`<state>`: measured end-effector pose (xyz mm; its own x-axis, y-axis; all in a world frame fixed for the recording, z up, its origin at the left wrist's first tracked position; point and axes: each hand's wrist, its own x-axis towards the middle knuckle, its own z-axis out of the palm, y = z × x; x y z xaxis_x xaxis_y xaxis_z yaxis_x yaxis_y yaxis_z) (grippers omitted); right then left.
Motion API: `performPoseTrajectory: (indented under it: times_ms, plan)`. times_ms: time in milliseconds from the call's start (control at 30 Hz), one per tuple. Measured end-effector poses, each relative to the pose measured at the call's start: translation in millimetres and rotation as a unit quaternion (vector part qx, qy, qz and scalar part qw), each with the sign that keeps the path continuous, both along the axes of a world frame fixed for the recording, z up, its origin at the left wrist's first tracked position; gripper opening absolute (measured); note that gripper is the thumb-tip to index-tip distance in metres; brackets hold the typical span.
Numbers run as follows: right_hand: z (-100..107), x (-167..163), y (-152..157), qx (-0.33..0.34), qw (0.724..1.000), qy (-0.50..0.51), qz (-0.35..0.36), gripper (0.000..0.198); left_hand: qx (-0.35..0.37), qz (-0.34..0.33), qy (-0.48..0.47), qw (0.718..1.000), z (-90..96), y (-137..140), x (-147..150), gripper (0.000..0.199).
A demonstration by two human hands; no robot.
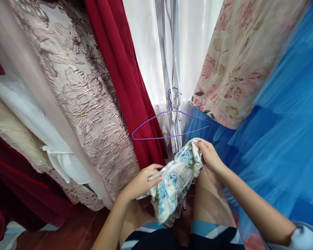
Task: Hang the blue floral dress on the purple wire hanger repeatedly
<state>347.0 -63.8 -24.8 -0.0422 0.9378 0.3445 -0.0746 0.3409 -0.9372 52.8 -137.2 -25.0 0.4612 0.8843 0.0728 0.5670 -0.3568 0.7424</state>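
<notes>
A white garment with blue and yellow flowers (176, 182) is stretched between my two hands, in front of my legs. My left hand (147, 178) grips its left edge, thumb on top and fingers behind. At the upper right corner, my right hand (207, 152) pinches the gathered cloth. The lower part of the garment hangs loose and bunched, so its exact kind is hard to tell. Just beyond it, a bare purple wire hanger (169, 126) hangs by its hook among silver-grey ribbons (173, 62). Neither hand touches the hanger.
Long dresses hang close on both sides: a pink textured one (86, 93) and a dark red one (122, 69) to the left, a pink floral one (229, 80) and blue tulle (284, 139) to the right. A white curtain-like cloth (143, 41) hangs behind. Reddish floor tiles (75, 229) show below.
</notes>
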Motion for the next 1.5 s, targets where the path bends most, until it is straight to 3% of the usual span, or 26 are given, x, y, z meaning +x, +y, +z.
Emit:
performPoseTrajectory:
  times_ms: [100,200,300,400,533,833,967,1033,1133,1300,1367,1500]
  plan:
    - [20.4,1.6,24.1,0.049,0.998,-0.027,-0.011,0.016,0.059,0.025,-0.008,0.998,8.5,8.8,-30.8,0.028]
    - [29.8,-4.8,49.9,0.088,0.992,-0.086,0.007,0.015,0.142,0.100,0.004,0.985,19.6,30.1,-64.8,0.026]
    - [26.9,-14.2,66.1,0.100,0.982,-0.154,0.048,0.015,0.232,0.217,0.015,0.948,30.6,59.7,-93.0,0.022]
    - [17.1,-19.5,67.8,0.107,0.971,-0.200,0.072,0.024,0.259,0.277,-0.013,0.925,44.2,86.1,-102.4,0.022]
    - [7.5,-19.2,59.4,0.117,0.966,-0.223,0.064,0.034,0.289,0.284,-0.060,0.912,67.1,105.2,-82.8,0.023]
    - [3.2,-25.3,49.3,0.113,0.961,-0.227,0.110,0.033,0.368,0.257,-0.088,0.889,110.0,119.5,-13.1,0.017]
    - [12.4,-4.0,41.7,0.131,0.963,-0.206,0.112,0.028,0.435,0.285,-0.017,0.854,112.5,113.2,-4.3,0.020]
    - [17.6,18.1,37.5,0.144,0.963,-0.209,0.088,0.041,0.443,0.308,-0.009,0.842,111.2,110.7,-5.5,0.025]
    - [21.4,58.2,35.5,0.160,0.962,-0.216,0.040,0.064,0.398,0.323,-0.040,0.858,110.4,108.5,-6.8,0.030]
    - [27.6,98.7,56.8,0.191,0.946,-0.214,-0.149,0.069,0.351,0.325,-0.070,0.875,110.0,104.7,-0.7,0.030]
    - [33.3,97.7,73.0,0.167,0.940,-0.235,-0.184,0.067,0.347,0.332,-0.069,0.874,108.4,103.9,1.2,0.032]
    - [45.9,83.9,98.9,0.108,0.949,-0.264,-0.131,0.034,0.349,0.348,-0.054,0.868,106.4,104.5,-3.0,0.034]
